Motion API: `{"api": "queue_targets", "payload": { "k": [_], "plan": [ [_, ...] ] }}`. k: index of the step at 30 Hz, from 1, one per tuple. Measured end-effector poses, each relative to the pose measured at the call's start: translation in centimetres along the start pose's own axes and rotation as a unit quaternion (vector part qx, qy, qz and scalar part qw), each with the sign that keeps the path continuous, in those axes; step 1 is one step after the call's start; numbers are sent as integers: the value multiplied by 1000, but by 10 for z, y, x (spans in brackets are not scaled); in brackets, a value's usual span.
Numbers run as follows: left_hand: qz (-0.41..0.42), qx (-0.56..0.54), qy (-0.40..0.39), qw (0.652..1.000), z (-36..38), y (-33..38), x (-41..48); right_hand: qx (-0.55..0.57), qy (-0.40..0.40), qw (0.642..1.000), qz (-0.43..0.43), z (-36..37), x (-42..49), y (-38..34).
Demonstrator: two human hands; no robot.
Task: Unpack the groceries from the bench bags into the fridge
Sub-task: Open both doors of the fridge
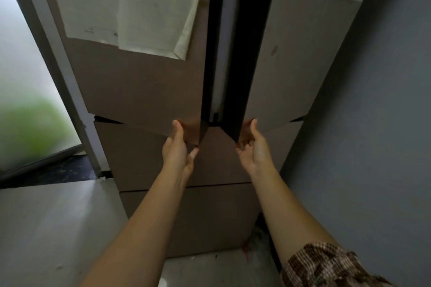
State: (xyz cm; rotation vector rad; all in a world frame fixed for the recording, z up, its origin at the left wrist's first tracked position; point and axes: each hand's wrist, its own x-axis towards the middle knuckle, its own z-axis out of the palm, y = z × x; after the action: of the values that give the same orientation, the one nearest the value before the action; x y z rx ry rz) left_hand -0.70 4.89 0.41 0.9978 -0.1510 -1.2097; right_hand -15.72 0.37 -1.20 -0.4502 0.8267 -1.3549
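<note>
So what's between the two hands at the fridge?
In the head view, between the left hand and right hand: the dark inner edges of the left door and right door, a narrow pale gap, and the brown drawer front beneath.

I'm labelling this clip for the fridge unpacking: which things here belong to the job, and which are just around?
Job:
brown left fridge door, gripped at its bottom corner by the left hand
brown right fridge door, gripped by the right hand

Just there:
white sheets stuck on the left door
frosted glass panel
grey wall

brown fridge, upper double doors slightly ajar
</note>
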Motion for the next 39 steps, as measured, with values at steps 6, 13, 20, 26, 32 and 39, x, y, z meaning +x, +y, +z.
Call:
{"api": "queue_targets", "payload": {
  "k": [6, 13, 20, 26, 32, 39],
  "plan": [
    [9, -11, 0, 1000, -13, -5, -47, -31, 16, 999, -14, -20, -49, -19],
    [59, -10, 33, 998, -31, 1, -90, -66, 59, 995, -55, -44, -97, -48],
    [308, 170, 186, 918, -21, -9, -158, -327, 257, 848, -327, -42, -145, -73],
    [525, 665, -14, 531, 0, -5, -160, -683, 8, 518, -515, -27, -158, -94],
    [381, 776, 40, 502, -4, 39, -149, -815, 40, 427, -389, -42, -146, -130],
    [334, 793, 101, 500, -22, 46, -146, -850, 112, 413, -308, -47, -150, -144]
  ]
}}
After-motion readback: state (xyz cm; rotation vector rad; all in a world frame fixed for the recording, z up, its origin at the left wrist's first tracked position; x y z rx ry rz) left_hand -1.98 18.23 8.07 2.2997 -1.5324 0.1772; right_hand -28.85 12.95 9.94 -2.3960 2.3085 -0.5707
